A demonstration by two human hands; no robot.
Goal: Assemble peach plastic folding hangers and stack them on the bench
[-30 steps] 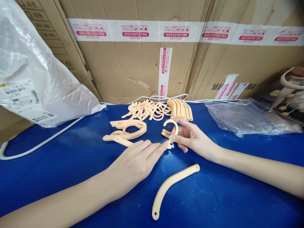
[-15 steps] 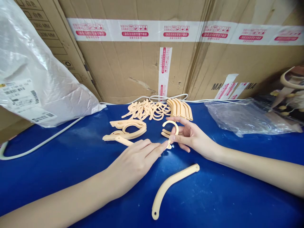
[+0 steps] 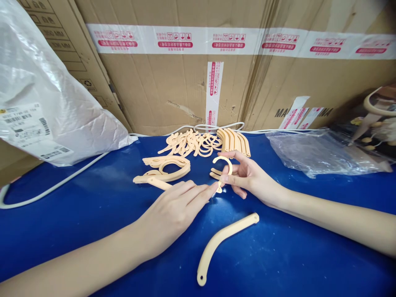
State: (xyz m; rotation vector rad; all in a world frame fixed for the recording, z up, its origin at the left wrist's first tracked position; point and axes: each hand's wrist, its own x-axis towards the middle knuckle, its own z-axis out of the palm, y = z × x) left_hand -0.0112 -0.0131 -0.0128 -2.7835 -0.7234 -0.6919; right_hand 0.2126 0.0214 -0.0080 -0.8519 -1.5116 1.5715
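My right hand (image 3: 243, 175) pinches a cream plastic hanger hook (image 3: 229, 161), its curve standing up above the thumb. My left hand (image 3: 182, 210) is closed on a cream hanger arm (image 3: 159, 183), whose far end sticks out to the left of the knuckles. The left fingertips meet the lower end of the hook, and the join itself is mostly hidden by them. Another curved hanger arm (image 3: 223, 238) lies on the blue table in front of both hands. Two thin cream ends (image 3: 215, 173) show just behind the right fingers.
Folded hangers (image 3: 173, 177) lie left of the hands. A heap of loose hooks (image 3: 188, 142) and a row of hanger arms (image 3: 235, 142) sit at the back. A white bag (image 3: 58, 103), a clear plastic bag (image 3: 321, 152), a pale cable (image 3: 55, 192) and cardboard boxes (image 3: 173, 90) surround the blue table (image 3: 293, 251).
The free end of the hanger arm in my left hand has shifted slightly left. Both hands otherwise keep nearly the same place and grip.
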